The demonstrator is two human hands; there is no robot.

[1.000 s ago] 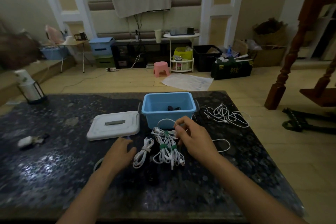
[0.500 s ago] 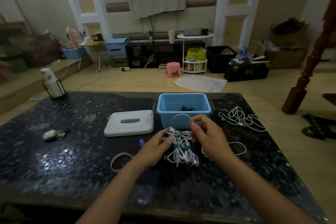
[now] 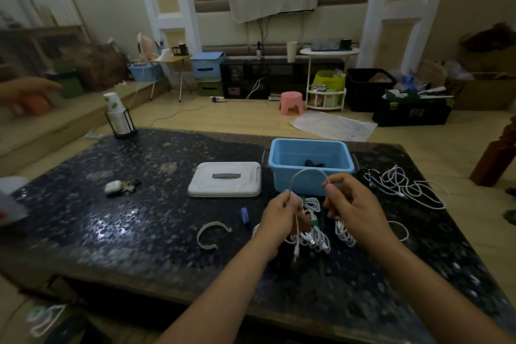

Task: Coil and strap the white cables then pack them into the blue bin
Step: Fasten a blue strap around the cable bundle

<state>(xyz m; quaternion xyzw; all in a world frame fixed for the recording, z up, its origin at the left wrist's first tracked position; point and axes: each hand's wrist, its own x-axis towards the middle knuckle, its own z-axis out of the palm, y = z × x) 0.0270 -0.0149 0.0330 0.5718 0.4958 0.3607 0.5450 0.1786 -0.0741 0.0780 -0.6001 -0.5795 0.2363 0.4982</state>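
Observation:
A white cable (image 3: 307, 173) arches between my two hands just in front of the blue bin (image 3: 311, 166). My left hand (image 3: 279, 218) pinches one end of the arch, and the cable's tail hangs down below that hand. My right hand (image 3: 351, 204) pinches the other end. Under my hands lie several coiled white cables with green straps (image 3: 315, 232) on the dark table. A loose tangle of white cables (image 3: 402, 184) lies to the right of the bin. Something dark sits in the bin's bottom.
The bin's white lid (image 3: 224, 179) lies left of the bin. A curved white strap (image 3: 210, 234) and a small blue piece (image 3: 245, 215) lie left of my hands. An earbud case with keys (image 3: 118, 186) and a cup holder (image 3: 120, 120) stand farther left.
My left hand moved right from the table to the cable and took hold of it. Both hands lifted the cable into an arch. The camera turned left.

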